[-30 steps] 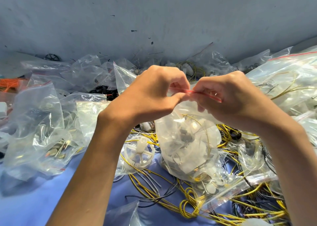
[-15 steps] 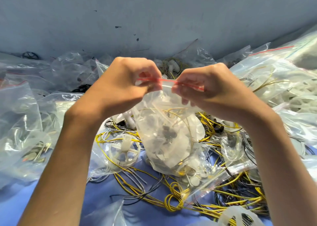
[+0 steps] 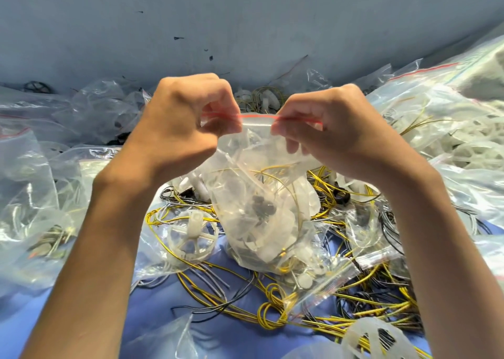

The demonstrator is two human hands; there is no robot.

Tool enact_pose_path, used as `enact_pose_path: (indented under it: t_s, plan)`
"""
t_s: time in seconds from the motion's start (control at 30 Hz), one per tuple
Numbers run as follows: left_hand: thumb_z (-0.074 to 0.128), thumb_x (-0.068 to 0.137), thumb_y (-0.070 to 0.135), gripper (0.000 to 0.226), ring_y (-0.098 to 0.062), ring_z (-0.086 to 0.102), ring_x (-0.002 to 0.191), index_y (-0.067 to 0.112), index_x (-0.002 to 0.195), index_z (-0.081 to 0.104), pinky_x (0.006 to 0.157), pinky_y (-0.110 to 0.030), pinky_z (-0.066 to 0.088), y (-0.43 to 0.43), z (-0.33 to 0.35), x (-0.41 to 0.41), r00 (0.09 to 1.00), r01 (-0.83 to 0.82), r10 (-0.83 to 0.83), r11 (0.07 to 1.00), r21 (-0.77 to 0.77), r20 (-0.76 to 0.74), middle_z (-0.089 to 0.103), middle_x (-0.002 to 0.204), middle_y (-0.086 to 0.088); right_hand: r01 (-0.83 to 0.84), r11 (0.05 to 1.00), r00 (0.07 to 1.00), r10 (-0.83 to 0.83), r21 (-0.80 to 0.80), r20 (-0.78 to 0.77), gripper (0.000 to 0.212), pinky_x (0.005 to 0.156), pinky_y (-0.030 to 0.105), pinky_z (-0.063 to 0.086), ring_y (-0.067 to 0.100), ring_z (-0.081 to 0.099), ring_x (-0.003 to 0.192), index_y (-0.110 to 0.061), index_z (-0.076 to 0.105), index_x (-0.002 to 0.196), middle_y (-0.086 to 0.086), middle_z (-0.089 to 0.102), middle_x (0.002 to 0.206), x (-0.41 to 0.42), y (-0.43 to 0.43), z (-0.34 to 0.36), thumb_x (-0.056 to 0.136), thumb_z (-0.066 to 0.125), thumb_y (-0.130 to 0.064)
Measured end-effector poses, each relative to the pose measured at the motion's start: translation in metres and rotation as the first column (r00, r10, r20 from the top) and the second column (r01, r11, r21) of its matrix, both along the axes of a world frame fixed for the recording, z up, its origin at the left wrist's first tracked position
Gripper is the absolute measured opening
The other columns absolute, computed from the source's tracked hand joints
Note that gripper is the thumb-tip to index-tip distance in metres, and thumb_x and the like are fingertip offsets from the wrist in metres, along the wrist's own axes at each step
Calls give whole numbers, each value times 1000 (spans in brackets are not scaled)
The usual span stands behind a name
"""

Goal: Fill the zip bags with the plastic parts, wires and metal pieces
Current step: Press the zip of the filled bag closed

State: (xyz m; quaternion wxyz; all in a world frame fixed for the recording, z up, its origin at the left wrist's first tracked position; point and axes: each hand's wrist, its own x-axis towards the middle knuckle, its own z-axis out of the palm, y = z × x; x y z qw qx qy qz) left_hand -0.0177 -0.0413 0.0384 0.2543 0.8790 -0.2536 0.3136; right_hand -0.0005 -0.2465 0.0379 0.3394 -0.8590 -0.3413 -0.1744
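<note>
Both hands up now, left hand (image 3: 180,124) and right hand (image 3: 330,132) pinching the red-striped top of the filled zip bag (image 3: 261,203), yellow wires (image 3: 272,312) at six o'clock.

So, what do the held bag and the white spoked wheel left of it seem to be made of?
The held zip bag: thin clear plastic film, glossy; it creases and shows its contents. The spoked wheel: probably moulded plastic, milky white, slightly translucent.
</note>
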Motion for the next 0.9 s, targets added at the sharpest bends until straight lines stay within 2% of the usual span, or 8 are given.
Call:
enact_pose_path:
  t_s: [0.1, 0.3, 0.43, 0.53, 0.6, 0.8, 0.9]
  plan:
    - [73, 74, -5, 25, 5, 51, 62, 19, 76, 65, 61, -4, 34, -2, -1, -1, 1000, -3, 3, 999, -44, -12, 58, 72, 10, 3, 1000, 1000, -3, 15, 2, 16, 55, 20, 43, 6, 55, 54, -13, 70, 77, -9, 63, 57, 0, 0, -1, 90, 62, -18]
    - [75, 79, 8, 15, 9, 56, 62, 19, 80, 66, 60, -1, 38, -6, -2, -2, 991, -18, 0, 991, -131, -137, 64, 72, 12, 20, 1000, 1000, -20, 0, -10, 20, 54, 21, 43, 4, 55, 52, -11, 70, 77, -9, 64, 58, 2, -1, -2, 91, 61, -21]
    - [74, 80, 10, 10, 6, 56, 64, 17, 80, 67, 60, -1, 38, -6, 0, -3, 987, -34, 15, 992, -118, -158, 64, 72, 11, 13, 1000, 1000, -13, -1, 6, 20, 52, 15, 42, 1, 55, 51, -11, 69, 77, -8, 64, 58, 0, 0, -2, 91, 61, -21]
    - [74, 80, 12, 8, 1, 57, 67, 17, 81, 68, 62, -2, 39, -5, 0, -4, 986, -34, 16, 993, -113, -164, 65, 72, 6, 29, 999, 1000, -29, -16, 1, 20, 54, 21, 46, 3, 57, 52, -13, 69, 76, -6, 65, 59, 0, -3, 0, 91, 61, -24]
    - [74, 81, 13, 7, 4, 56, 65, 17, 82, 68, 62, -2, 39, -5, 0, -4, 986, -38, 21, 994, -100, -166, 65, 72, 7, 37, 998, 999, -37, -43, -7, 19, 57, 24, 48, 4, 59, 54, -18, 67, 75, -7, 65, 60, 0, -6, 2, 91, 62, -26]
    - [73, 81, 15, 8, 6, 55, 63, 20, 81, 68, 64, -2, 38, -3, 0, -3, 987, -37, 24, 996, -82, -158, 64, 72, 9, 45, 998, 999, -46, -47, -20, 17, 54, 14, 43, 5, 60, 55, -16, 70, 76, -9, 66, 60, -2, -19, 7, 85, 69, -30]
    - [73, 81, 17, 6, 5, 55, 64, 20, 80, 68, 64, -1, 37, -3, -1, -2, 988, -43, 31, 996, -74, -154, 64, 71, 11, 45, 998, 998, -46, -33, -35, 16, 52, 14, 45, 7, 61, 52, -15, 71, 77, -7, 67, 60, 0, -25, 7, 83, 71, -30]
